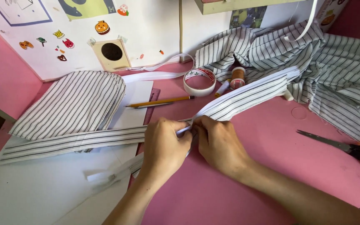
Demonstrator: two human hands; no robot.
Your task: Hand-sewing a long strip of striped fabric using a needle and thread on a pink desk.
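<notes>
Striped fabric strip (105, 139): long and narrow, white with dark lengthwise stripes. Its long axis runs from the lower left, where it lies flat on white paper (34, 187), up to the right, where it lifts off the desk (251, 166) and ends near the heap of matching striped cloth (334, 71). The middle of the strip sits between your two grips.

Left hand (163, 148): your grip is closed, thumb and fingers pinching the strip at its fold, with the knuckles facing up.

Right hand (219, 143): your grip is closed as well, fingertips pinching the same strip just beside the left grip; the two nearly touch. A white edge of the strip shows between them.

Beyond the grips: a yellow pencil (160, 101) lies roughly parallel to the strip, and further off stand a roll of tape (199, 82) and a spool of orange thread (238, 77).

Left of the left grip and further off: a rounded striped fabric piece (71, 104) rests on the paper, just above the strip.

Right of the right grip, well apart: scissors with orange handles (346, 148) lie on the pink desk, blades pointing left towards your hands.

Near side of the left grip: a white ribbon-like tail (109, 173) trails down and to the left across the paper.
</notes>
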